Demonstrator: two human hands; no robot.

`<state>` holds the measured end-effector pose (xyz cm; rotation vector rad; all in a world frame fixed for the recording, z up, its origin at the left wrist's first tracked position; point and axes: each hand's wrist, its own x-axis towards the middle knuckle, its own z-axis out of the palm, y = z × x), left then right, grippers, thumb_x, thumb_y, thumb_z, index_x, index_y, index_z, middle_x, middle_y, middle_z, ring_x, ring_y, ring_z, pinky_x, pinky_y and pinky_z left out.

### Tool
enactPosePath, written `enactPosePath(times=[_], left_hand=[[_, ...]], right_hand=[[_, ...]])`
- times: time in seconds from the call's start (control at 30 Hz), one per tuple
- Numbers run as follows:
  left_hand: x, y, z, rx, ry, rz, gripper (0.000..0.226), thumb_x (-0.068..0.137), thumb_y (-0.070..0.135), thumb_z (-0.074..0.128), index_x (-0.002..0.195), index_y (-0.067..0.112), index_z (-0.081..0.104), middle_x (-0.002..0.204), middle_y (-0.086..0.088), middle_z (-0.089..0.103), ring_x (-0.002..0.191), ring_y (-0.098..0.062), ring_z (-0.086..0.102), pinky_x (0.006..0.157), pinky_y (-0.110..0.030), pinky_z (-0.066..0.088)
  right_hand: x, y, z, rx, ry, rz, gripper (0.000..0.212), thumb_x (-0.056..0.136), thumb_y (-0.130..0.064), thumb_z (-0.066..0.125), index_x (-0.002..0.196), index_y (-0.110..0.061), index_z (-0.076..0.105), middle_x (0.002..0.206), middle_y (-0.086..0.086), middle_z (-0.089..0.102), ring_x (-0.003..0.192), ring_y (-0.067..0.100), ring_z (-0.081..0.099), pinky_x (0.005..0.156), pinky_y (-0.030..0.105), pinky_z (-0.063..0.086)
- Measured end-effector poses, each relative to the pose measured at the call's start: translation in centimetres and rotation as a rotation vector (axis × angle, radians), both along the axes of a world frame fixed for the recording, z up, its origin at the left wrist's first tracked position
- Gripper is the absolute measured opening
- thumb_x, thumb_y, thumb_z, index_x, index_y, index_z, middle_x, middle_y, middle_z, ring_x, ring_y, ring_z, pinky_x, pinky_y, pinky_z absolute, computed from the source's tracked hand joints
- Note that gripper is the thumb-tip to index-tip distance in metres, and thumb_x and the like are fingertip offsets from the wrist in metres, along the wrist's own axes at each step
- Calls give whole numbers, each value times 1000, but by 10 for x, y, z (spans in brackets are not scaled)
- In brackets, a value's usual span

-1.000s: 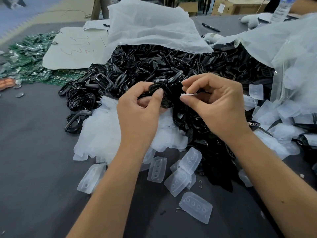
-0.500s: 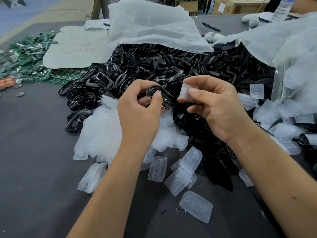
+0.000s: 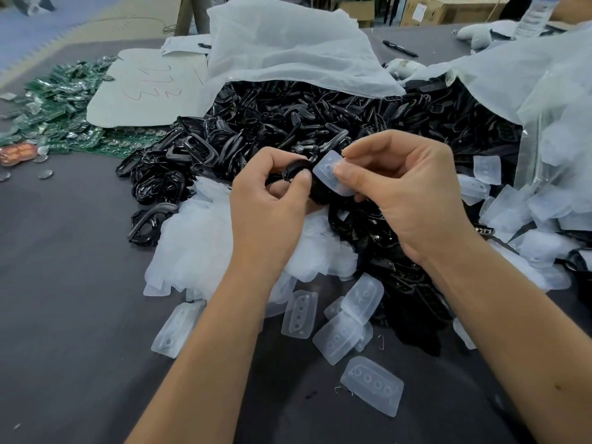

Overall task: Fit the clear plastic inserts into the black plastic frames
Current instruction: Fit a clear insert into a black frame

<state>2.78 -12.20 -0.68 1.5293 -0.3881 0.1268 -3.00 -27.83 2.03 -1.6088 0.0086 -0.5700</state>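
Observation:
My left hand (image 3: 272, 206) grips a black plastic frame (image 3: 296, 171) between thumb and curled fingers, above the middle of the table. My right hand (image 3: 407, 190) pinches a clear insert (image 3: 326, 169) with thumb on top, its flat face turned toward me. The insert's left edge lies against the frame. Much of the frame is hidden behind both hands. Behind them spreads a big heap of black frames (image 3: 304, 123). Loose clear inserts (image 3: 371, 386) lie on the dark table in front, and a mound of them (image 3: 198, 241) sits under my left wrist.
A white plastic bag (image 3: 288, 49) covers the back of the black heap. Another clear bag (image 3: 560, 100) with inserts spills at the right. Green circuit boards (image 3: 54, 100) and a marked white sheet (image 3: 144, 88) lie at the far left. A black pen (image 3: 400, 48) lies at the back.
My right hand turned the clear insert from edge-on to flat and brought it left, down onto the black frame. My left hand kept its grip and barely moved.

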Motion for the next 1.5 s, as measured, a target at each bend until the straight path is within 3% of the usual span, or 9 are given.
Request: enactPosePath(times=[0.1, 0.2, 0.27, 0.77, 0.9, 1.03, 1.27, 1.37, 1.5], left_hand=[[-1, 1, 2, -41, 36, -44, 8, 94, 13, 65, 100, 11, 71, 92, -26, 70, 85, -57, 66, 74, -63, 62], [-3, 2, 3, -108, 98, -97, 17, 100, 13, 55, 99, 5, 70, 92, -21, 73, 86, -37, 75, 73, -49, 65], [-4, 1, 4, -132, 133, -116, 24, 103, 15, 50, 98, 4, 71, 92, -19, 74, 86, -32, 76, 72, -46, 65], [-4, 0, 5, -46, 109, -42, 29, 109, 8, 45, 102, 4, 73, 96, -16, 72, 87, -28, 76, 68, -43, 66], [-4, 0, 3, -32, 93, -42, 27, 109, 7, 46, 103, 4, 73, 82, -2, 72, 76, -15, 75, 66, -38, 66], [-4, -1, 3, -25, 83, -35, 27, 109, 8, 46, 105, 4, 73, 79, 6, 71, 73, -9, 73, 65, -35, 65], [-5, -1, 4, -24, 93, -17, 27, 108, 10, 47, 105, 6, 74, 92, -2, 73, 82, -12, 74, 66, -34, 65], [-4, -1, 3, -33, 102, -27, 27, 108, 9, 47, 105, 5, 74, 96, -8, 73, 86, -15, 75, 67, -37, 65], [-5, -2, 4, -10, 69, 0, 28, 108, 6, 47, 104, 5, 75, 94, -2, 74, 85, -5, 72, 65, -21, 61]], right_hand=[[0, 7, 2, -164, -3, -58, 14, 81, -11, 89, 87, -13, 77, 79, -1, 78, 71, 15, 76, 63, 23, 57], [-1, 11, 3, -287, 0, -129, 13, 79, -15, 90, 82, -19, 78, 77, -9, 77, 70, 10, 75, 64, 20, 57], [-1, 12, 4, -325, 15, -158, 13, 78, -15, 91, 80, -20, 78, 75, -11, 77, 68, 7, 74, 63, 18, 56], [-5, 19, 10, -396, 33, -178, 10, 80, -17, 89, 78, -21, 79, 71, -12, 75, 65, 4, 73, 61, 16, 55], [-5, 21, 7, -398, 54, -197, 11, 79, -17, 90, 77, -21, 79, 68, -12, 74, 63, 3, 72, 59, 14, 53], [-5, 25, 4, -414, 35, -242, 9, 82, -18, 88, 80, -18, 79, 70, -11, 74, 65, 4, 72, 63, 21, 58], [-6, 30, 1, -439, 7, -295, 11, 84, -15, 86, 78, -17, 78, 68, -12, 71, 60, 8, 69, 59, 17, 52], [-5, 30, -2, -490, 17, -338, 13, 81, -17, 88, 76, -20, 76, 78, -9, 68, 58, 11, 65, 59, 20, 50], [-4, 26, -4, -529, 35, -373, 16, 79, -25, 90, 75, -23, 75, 79, -10, 65, 62, 8, 60, 61, 19, 46]])
